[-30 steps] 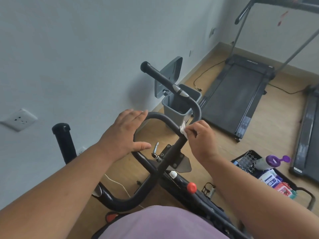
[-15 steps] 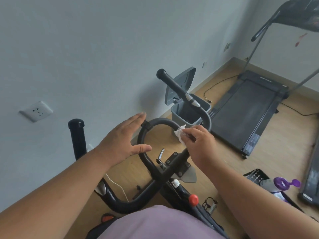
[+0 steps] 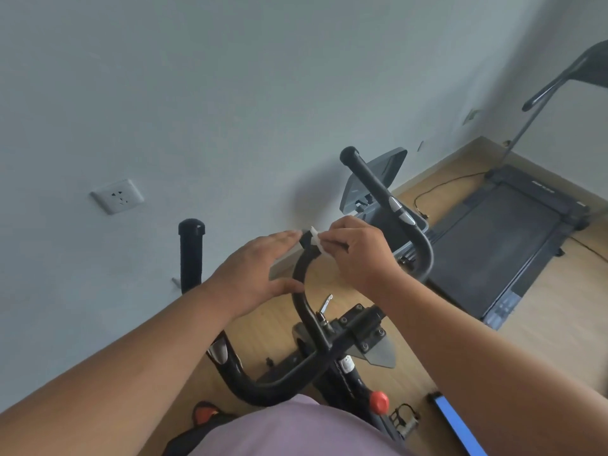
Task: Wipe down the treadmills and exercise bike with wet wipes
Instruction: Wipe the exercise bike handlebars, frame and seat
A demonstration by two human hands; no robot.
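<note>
The black exercise bike handlebar (image 3: pixel 304 284) loops up in front of me, with two upright grips and a red knob below. My right hand (image 3: pixel 358 255) pinches a small white wet wipe (image 3: pixel 318 245) against the top of the centre loop. My left hand (image 3: pixel 253 274) lies on the loop's left side, fingers straight, thumb touching the bar. A treadmill (image 3: pixel 500 245) lies on the floor at the right.
A grey bin (image 3: pixel 371 189) with its lid up stands against the wall behind the handlebar. A wall socket (image 3: pixel 117 196) is at the left. A cable (image 3: pixel 441 187) runs along the wooden floor by the treadmill. A blue-edged object (image 3: pixel 457 426) sits at the bottom right.
My right hand has slid the wipe from the right side of the loop up to its top, close to my left fingertips. The view has swung left, hiding the basket of supplies.
</note>
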